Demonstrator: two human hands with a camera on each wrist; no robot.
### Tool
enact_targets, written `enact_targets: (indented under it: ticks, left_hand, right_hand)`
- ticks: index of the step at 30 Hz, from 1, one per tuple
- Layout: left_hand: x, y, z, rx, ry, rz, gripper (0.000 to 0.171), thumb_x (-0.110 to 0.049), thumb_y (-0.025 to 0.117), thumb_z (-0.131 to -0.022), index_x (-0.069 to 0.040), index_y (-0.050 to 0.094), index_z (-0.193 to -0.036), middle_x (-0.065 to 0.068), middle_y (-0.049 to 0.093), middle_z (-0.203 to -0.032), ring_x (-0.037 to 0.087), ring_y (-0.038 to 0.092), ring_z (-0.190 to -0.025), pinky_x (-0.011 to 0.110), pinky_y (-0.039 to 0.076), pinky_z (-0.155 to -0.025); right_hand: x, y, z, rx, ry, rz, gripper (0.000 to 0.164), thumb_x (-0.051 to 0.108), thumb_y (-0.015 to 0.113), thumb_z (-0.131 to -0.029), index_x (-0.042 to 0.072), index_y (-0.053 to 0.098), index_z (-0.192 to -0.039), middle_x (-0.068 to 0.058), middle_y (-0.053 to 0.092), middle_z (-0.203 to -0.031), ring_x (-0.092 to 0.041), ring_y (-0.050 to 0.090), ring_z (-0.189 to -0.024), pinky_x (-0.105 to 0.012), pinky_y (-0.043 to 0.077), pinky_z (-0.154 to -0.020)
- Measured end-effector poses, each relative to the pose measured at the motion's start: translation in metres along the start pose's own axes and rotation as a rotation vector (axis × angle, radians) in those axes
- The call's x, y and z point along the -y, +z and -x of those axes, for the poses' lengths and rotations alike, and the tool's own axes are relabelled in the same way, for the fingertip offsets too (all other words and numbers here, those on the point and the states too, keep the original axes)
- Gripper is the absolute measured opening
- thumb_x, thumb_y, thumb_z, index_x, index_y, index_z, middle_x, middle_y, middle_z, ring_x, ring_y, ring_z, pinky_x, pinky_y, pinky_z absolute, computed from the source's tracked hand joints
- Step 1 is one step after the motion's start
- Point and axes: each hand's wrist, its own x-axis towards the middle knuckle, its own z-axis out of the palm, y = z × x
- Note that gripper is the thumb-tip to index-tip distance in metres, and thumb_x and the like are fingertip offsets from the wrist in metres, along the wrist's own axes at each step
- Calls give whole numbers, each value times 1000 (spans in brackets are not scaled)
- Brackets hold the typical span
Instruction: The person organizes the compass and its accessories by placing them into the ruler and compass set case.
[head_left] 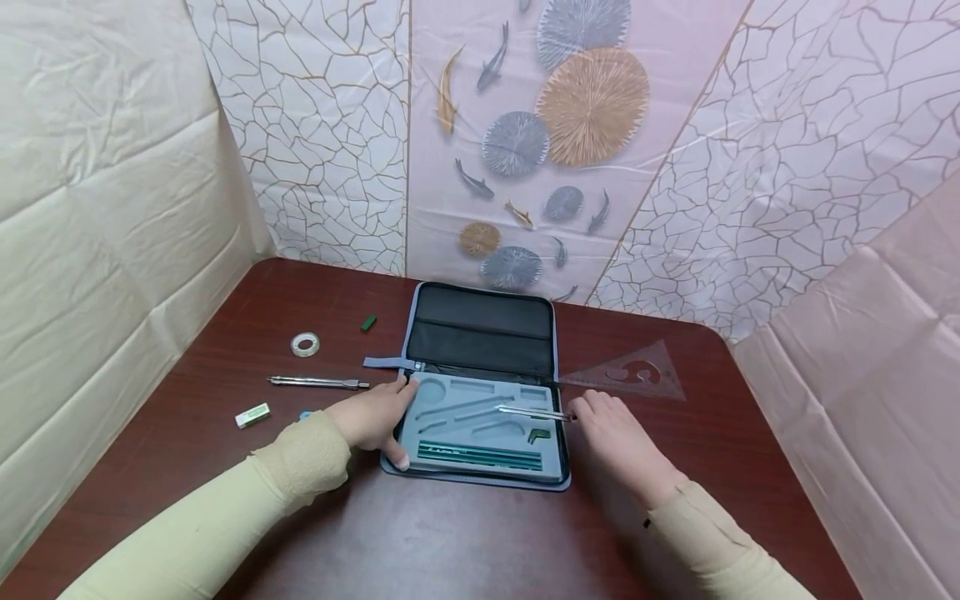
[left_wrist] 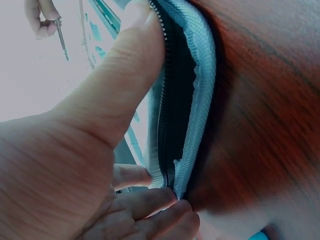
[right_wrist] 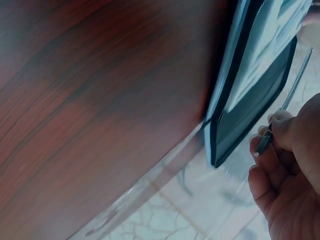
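Note:
A blue zip case [head_left: 480, 482] lies unfolded on the table, its black lid [head_left: 483, 329] at the back. In its front half sits a grey moulded tray [head_left: 442, 429] with shaped recesses. Green pencils [head_left: 480, 455] and a small green piece [head_left: 538, 435] lie in the tray. My right hand [head_left: 618, 442] pinches a slim silver drawing compass [head_left: 532, 412] by its right end, over the tray's right side. The pinch also shows in the right wrist view. My left hand [head_left: 375, 414] rests along the case's left edge, thumb [left_wrist: 135, 55] on the tray's rim, fingers spread.
Left of the case lie another silver instrument [head_left: 318, 382], a white tape roll [head_left: 304, 344], an eraser [head_left: 252, 415], a small green block [head_left: 368, 322] and a partly hidden blue item [head_left: 305, 415]. A clear set square [head_left: 637, 372] lies at the right. Patterned cloth walls enclose the table.

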Motion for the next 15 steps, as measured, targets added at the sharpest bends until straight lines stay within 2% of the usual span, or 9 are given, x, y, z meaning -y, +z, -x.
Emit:
enact_targets:
  ticks: [8, 10, 15]
  left_hand:
    - [0, -1, 1, 6, 3, 1, 119, -46, 85, -68, 0, 16, -153, 25, 15, -156, 36, 20, -142, 47, 25, -111]
    - [0, -1, 1, 8, -3, 2, 119, -45, 85, -69, 0, 15, -153, 24, 15, -156, 36, 20, -142, 47, 25, -111]
    - [-1, -1, 0, 9, -9, 0, 118, -46, 85, -69, -1, 16, -153, 23, 15, -157, 35, 20, -142, 47, 24, -111]
  right_hand:
    - [25, 11, -33, 82, -47, -29, 19, 0, 64, -90, 12, 57, -103, 3, 47, -89, -14, 42, -84, -33, 40, -81]
    - [31, 13, -42, 88, -66, -28, 20, 2, 66, -89, 12, 57, -104, 4, 48, -90, -13, 42, -84, -31, 40, -81]
    - [40, 19, -63, 79, -142, -2, 18, -1, 62, -92, 11, 57, -105, 2, 48, -91, -14, 43, -83, -32, 41, -81]
